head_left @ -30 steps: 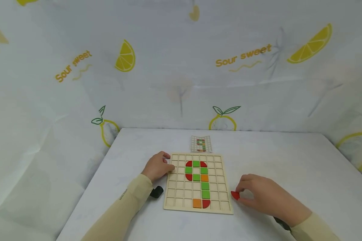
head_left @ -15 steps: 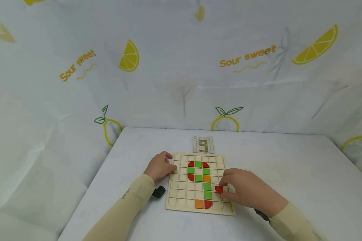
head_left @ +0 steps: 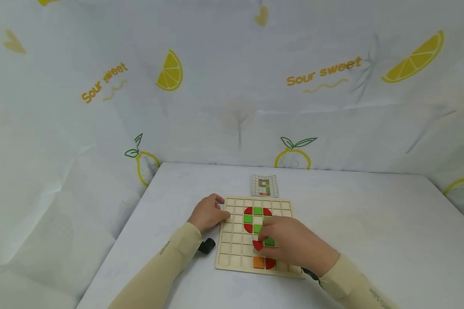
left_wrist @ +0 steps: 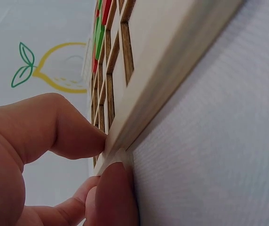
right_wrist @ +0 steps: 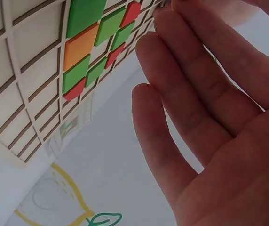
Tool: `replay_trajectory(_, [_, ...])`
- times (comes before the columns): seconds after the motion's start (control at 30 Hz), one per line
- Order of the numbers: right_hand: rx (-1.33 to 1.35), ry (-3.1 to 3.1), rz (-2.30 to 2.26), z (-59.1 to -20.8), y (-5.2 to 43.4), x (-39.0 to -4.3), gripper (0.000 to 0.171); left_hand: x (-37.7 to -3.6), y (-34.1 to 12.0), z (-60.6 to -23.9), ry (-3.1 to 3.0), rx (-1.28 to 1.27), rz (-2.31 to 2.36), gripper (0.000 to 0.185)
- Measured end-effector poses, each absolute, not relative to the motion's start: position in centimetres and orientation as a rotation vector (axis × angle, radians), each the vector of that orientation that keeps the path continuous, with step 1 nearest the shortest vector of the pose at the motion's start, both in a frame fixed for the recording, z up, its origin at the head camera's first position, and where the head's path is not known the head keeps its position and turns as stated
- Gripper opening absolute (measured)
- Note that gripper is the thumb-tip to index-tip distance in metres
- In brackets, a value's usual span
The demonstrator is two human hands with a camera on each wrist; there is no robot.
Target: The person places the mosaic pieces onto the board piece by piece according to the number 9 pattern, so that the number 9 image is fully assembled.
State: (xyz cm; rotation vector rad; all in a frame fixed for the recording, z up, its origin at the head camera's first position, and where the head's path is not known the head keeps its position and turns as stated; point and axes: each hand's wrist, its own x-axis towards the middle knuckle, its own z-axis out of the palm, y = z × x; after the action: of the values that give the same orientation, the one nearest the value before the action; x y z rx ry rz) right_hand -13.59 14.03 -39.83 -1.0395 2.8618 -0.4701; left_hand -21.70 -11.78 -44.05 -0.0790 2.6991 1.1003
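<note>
A wooden grid board [head_left: 235, 237] lies on the table, with green, orange and red tiles set in several of its squares. My left hand [head_left: 208, 213] grips the board's left edge, the thumb on the rim and fingers against the side, as the left wrist view also shows. Over the lower middle of the board, my right hand [head_left: 295, 242] pinches a red quarter-round tile [head_left: 257, 245] between thumb and fingers. This tile is just left of the lower green tile [head_left: 269, 242] and above the orange tile [head_left: 258, 262]. The right hand covers part of the pattern.
Behind the board lies a small pattern card [head_left: 264, 185] printed with a coloured grid. A white table [head_left: 355, 206] surrounds the board. At the back hangs a white lemon-print cloth [head_left: 224, 77]. A black wrist device [head_left: 206, 246] shows by the left sleeve.
My right hand has carried the red quarter-round tile leftward from beside the board to over its lower middle. The left hand stays at the board's left edge.
</note>
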Motion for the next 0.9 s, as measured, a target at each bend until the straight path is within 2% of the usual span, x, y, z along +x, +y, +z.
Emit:
replay_trajectory(0.3, [-1.105, 2.788, -0.485, -40.4, 12.3, -13.0, 0.009, -21.7, -11.4, -44.2, 2.694, -0.079, 1.096, 0.047])
replay_trajectory(0.9, [-1.266, 2.823, -0.409, -42.0, 11.2, -13.0, 0.012, -21.8, -11.7, -44.0, 2.702, -0.104, 1.089, 0.046])
